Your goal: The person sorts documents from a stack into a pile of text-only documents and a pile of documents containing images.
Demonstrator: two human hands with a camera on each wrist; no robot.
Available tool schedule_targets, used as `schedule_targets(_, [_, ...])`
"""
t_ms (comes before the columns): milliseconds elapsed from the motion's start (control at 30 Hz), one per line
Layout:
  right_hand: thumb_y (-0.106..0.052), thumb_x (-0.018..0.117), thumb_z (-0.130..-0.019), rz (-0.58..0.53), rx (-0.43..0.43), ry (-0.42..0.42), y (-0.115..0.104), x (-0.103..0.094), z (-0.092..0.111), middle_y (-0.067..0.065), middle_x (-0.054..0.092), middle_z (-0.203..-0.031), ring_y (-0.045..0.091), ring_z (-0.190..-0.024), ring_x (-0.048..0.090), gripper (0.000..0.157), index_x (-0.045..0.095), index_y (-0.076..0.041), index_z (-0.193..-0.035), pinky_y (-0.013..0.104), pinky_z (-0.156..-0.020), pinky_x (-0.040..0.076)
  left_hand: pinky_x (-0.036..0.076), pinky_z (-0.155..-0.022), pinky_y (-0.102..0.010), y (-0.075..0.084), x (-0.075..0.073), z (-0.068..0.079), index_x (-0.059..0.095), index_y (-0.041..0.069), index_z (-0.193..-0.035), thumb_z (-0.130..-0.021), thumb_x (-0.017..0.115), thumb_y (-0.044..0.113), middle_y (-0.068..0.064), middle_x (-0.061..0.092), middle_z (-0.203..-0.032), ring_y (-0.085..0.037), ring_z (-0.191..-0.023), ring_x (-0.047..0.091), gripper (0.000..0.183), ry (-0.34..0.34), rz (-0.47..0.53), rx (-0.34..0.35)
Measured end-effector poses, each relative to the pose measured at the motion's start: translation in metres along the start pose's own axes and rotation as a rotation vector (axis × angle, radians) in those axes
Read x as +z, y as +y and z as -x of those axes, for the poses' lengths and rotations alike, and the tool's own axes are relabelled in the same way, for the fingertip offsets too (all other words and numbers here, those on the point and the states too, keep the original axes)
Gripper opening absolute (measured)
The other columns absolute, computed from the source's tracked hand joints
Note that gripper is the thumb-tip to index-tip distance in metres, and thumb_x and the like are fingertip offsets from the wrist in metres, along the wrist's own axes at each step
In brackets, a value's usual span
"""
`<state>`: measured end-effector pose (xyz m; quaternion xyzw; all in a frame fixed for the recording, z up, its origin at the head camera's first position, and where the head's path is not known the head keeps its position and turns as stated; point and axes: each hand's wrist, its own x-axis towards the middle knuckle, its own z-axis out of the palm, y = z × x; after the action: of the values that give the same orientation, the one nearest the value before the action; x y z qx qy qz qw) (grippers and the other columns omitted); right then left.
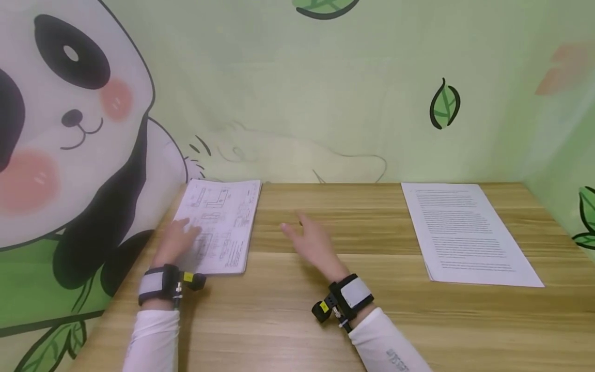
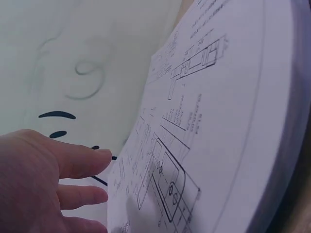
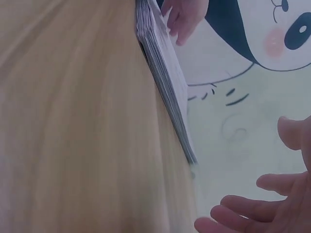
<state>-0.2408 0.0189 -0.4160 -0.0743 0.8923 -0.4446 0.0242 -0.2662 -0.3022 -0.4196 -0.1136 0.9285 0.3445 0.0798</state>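
Note:
A thick stack of paper (image 1: 237,227) printed with technical line drawings lies at the left of the table. My left hand (image 1: 175,240) is over the stack's left side with its fingers extended; in the left wrist view the fingers (image 2: 82,196) reach the edge of the page, and whether they touch it I cannot tell. My right hand (image 1: 316,245) hovers above the wood to the right of the stack, thumb and fingers spread, holding nothing. The right wrist view shows the layered side of the stack (image 3: 167,87) beyond that hand.
On the right of the wooden table (image 1: 297,320) lies a sheaf of text-printed paper (image 1: 469,237), set at a slant. A green wall covering (image 1: 288,93) with a panda picture (image 1: 135,150) rises behind the table and along its left side.

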Motion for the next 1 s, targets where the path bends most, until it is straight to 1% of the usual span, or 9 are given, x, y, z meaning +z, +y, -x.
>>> schedule_targets(100, [-0.054, 0.044, -0.091, -0.052, -0.027, -0.053, -0.002, 0.009, 0.000, 0.018, 0.044, -0.144, 0.036, -0.127, 0.046, 0.068, 0.033, -0.013, -0.145, 0.053, -0.103, 0.041, 0.016, -0.109, -0.067, -0.002, 0.001, 0.000, 0.013, 0.000, -0.148, -0.097, 0.037, 0.040, -0.029, 0.013, -0.153, -0.050, -0.138, 0.012, 0.069, -0.008, -0.007, -0.016])
schedule_targets(233, [-0.054, 0.042, -0.092, -0.136, -0.059, -0.119, -0.004, 0.017, 0.001, 0.019, 0.041, -0.145, 0.037, -0.126, 0.047, 0.068, 0.033, -0.013, -0.145, 0.054, -0.101, 0.042, 0.017, -0.109, -0.066, -0.004, 0.003, 0.000, 0.012, -0.001, -0.148, -0.096, 0.038, 0.039, -0.030, 0.013, -0.153, -0.051, -0.137, 0.014, 0.070, 0.005, -0.006, -0.031])
schedule_targets(333, [-0.056, 0.038, -0.092, -0.177, -0.068, -0.144, -0.003, 0.024, 0.001, 0.017, 0.040, -0.147, 0.035, -0.128, 0.046, 0.068, 0.033, -0.013, -0.145, 0.053, -0.103, 0.041, 0.018, -0.109, -0.066, -0.006, 0.003, -0.002, 0.011, 0.000, -0.148, -0.096, 0.039, 0.039, -0.030, 0.014, -0.153, -0.050, -0.137, 0.015, 0.071, 0.007, 0.005, -0.047])
schedule_targets(433, [-0.055, 0.036, -0.094, -0.203, -0.068, -0.160, -0.003, 0.031, 0.001, 0.016, 0.041, -0.146, 0.034, -0.129, 0.044, 0.067, 0.035, -0.011, -0.144, 0.051, -0.105, 0.040, 0.019, -0.109, -0.065, -0.008, 0.004, -0.003, 0.011, -0.001, -0.148, -0.096, 0.039, 0.038, -0.030, 0.014, -0.152, -0.050, -0.137, 0.016, 0.071, -0.001, 0.014, -0.060])
schedule_targets(533, [-0.053, 0.038, -0.094, -0.310, -0.025, -0.211, -0.005, 0.038, 0.000, 0.014, 0.040, -0.147, 0.033, -0.129, 0.044, 0.066, 0.036, -0.010, -0.143, 0.050, -0.105, 0.041, 0.020, -0.108, -0.066, -0.011, 0.004, -0.004, 0.014, -0.002, -0.147, -0.096, 0.040, 0.036, -0.031, 0.016, -0.152, -0.051, -0.136, 0.017, 0.069, -0.008, -0.006, -0.055])
schedule_targets(667, [-0.052, 0.043, -0.092, -0.550, 0.090, -0.279, -0.008, 0.047, -0.001, 0.013, 0.036, -0.149, 0.034, -0.129, 0.044, 0.068, 0.032, -0.011, -0.145, 0.047, -0.103, 0.043, 0.018, -0.108, -0.067, -0.012, 0.006, -0.005, 0.015, -0.003, -0.147, -0.096, 0.040, 0.033, -0.032, 0.015, -0.151, -0.052, -0.136, 0.015, 0.067, -0.041, -0.037, -0.035])
schedule_targets(800, [-0.048, 0.045, -0.093, -0.732, 0.193, -0.283, -0.009, 0.056, -0.005, 0.015, 0.035, -0.150, 0.035, -0.131, 0.042, 0.066, 0.030, -0.012, -0.146, 0.047, -0.105, 0.042, 0.016, -0.109, -0.066, -0.008, 0.010, -0.005, 0.014, -0.002, -0.147, -0.095, 0.041, 0.034, -0.030, 0.015, -0.152, -0.050, -0.138, 0.013, 0.069, -0.067, -0.033, -0.018])
schedule_targets(933, [-0.041, 0.046, -0.095, -0.878, 0.232, -0.271, -0.008, 0.062, -0.009, 0.019, 0.034, -0.149, 0.035, -0.132, 0.040, 0.065, 0.025, -0.007, -0.147, 0.048, -0.107, 0.039, 0.018, -0.110, -0.064, 0.000, 0.013, -0.002, 0.015, -0.001, -0.148, -0.096, 0.040, 0.038, -0.028, 0.018, -0.153, -0.048, -0.138, 0.016, 0.069, -0.073, -0.032, -0.011])
schedule_targets(1000, [-0.039, 0.046, -0.095, -0.926, 0.239, -0.273, -0.007, 0.064, -0.011, 0.019, 0.037, -0.147, 0.034, -0.132, 0.041, 0.065, 0.025, -0.005, -0.146, 0.048, -0.108, 0.038, 0.020, -0.110, -0.063, 0.005, 0.015, 0.000, 0.016, 0.000, -0.148, -0.096, 0.039, 0.040, -0.027, 0.020, -0.152, -0.047, -0.138, 0.018, 0.069, -0.075, -0.027, -0.015])
